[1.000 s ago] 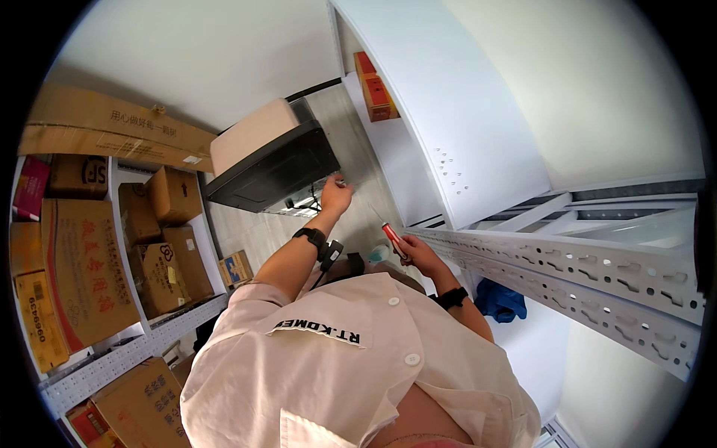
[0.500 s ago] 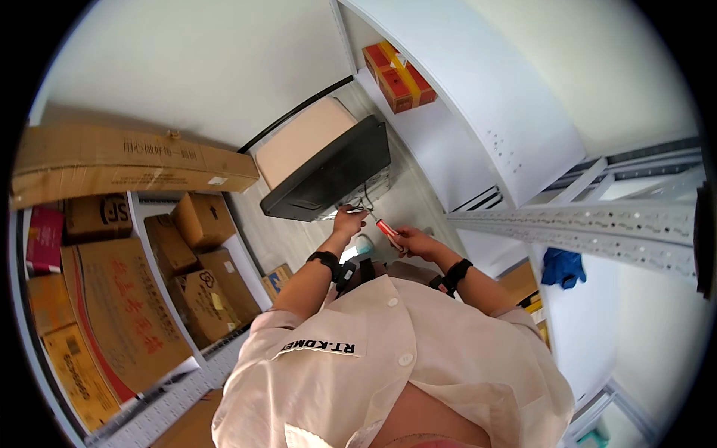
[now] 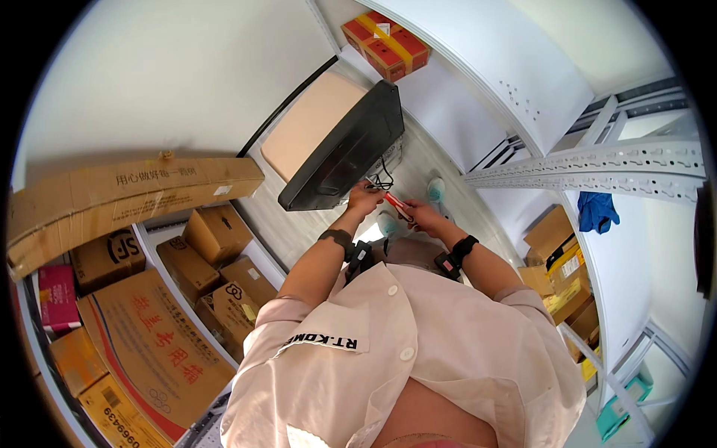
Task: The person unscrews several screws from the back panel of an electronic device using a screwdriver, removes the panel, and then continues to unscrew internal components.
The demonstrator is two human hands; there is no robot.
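Observation:
My left hand [image 3: 364, 197] is closed around a thin dark cable [image 3: 383, 176], its fingers close under the lower edge of a large black panel [image 3: 345, 149]. Just to the right, my right hand [image 3: 426, 217] grips a red-handled tool [image 3: 396, 203], which points up and left toward the cable. The tool's working end is too small to make out. Behind the black panel stands a wide beige block [image 3: 314, 119], partly covered by it.
Shelving on the left bears a long carton [image 3: 134, 183] and several brown boxes [image 3: 153, 343]. A red box [image 3: 385, 45] sits on the far shelf. White perforated metal rails [image 3: 582, 166] run along the right, with a blue cloth-like item [image 3: 596, 213] hanging below.
My view has turned and shifted, bringing the right-hand shelf boxes and my shoes further into sight. Both hands stay close together, with the tool still in my right hand.

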